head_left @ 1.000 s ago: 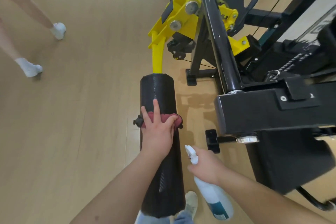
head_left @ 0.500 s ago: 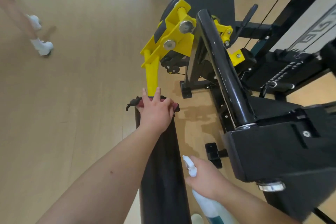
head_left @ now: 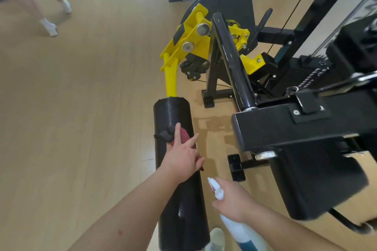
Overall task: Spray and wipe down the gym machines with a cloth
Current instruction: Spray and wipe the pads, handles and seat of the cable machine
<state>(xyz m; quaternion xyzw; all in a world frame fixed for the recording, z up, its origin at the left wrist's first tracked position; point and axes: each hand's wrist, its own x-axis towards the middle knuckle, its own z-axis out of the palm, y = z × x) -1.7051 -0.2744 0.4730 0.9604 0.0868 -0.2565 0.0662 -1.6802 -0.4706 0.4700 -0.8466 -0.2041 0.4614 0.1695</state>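
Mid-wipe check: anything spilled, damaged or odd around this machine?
A dark, wet-looking patch lies on the floor between the roller pad and the machine frame, probably overspray from the bottle in the right hand. The black post shows pale scuffs.

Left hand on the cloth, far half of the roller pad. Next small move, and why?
Probably slide the left hand and the dark red cloth it presses toward the near end of the black textured cylindrical roller pad: the cloth sits on its far half, with a long near stretch below it. The right hand grips the white spray bottle beside the pad.
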